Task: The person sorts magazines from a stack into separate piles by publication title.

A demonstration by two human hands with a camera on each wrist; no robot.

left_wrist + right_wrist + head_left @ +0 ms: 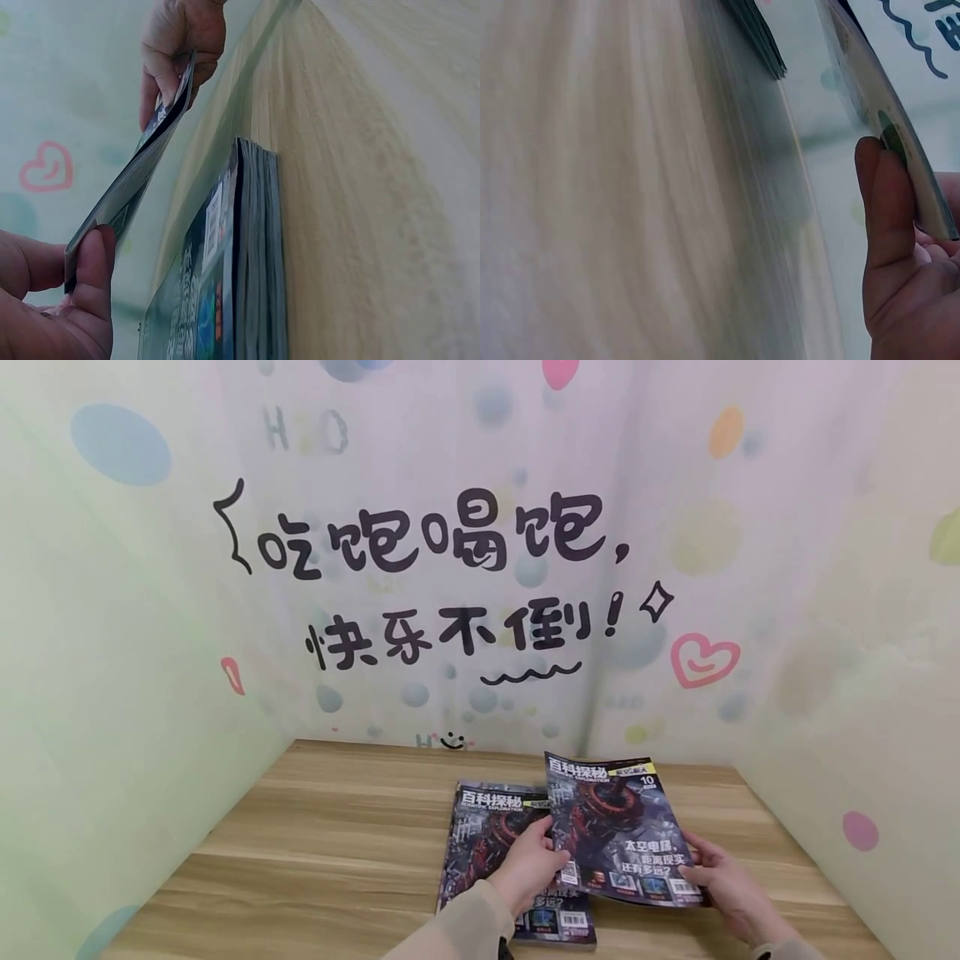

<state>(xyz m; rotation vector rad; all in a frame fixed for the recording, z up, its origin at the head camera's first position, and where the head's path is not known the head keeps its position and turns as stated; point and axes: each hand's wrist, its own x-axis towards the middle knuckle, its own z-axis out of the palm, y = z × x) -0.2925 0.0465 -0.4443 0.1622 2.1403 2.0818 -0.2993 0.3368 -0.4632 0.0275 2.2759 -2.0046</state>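
Held magazine (615, 827) is being suspended above the table (315, 827), right of centre, cover facing up. Left hand (528, 864) is pinching its left edge between thumb and fingers; right hand (727, 885) is gripping its right edge toward the near corner. Both grips are narrow, taking only the margin. In the left wrist view the pages are bending slightly between the 2 hands, apart from the wood.

Handling (judged): it is looking light, floppy and glossy, so probably slippery; pages could be fanning or creasing if only 1 side is bearing the load. Opposite edges are seeming the best holds; which side is carrying the spine, cannot tell.

Room: a magazine stack (465, 860) is lying just to the left, several layers nearly flush, partly hidden by the left hand. Wood is showing widely on the left, as a slimmer strip on the right. The printed backdrop (450, 452) is bounding the far edge; the near edge is falling out of the head view.
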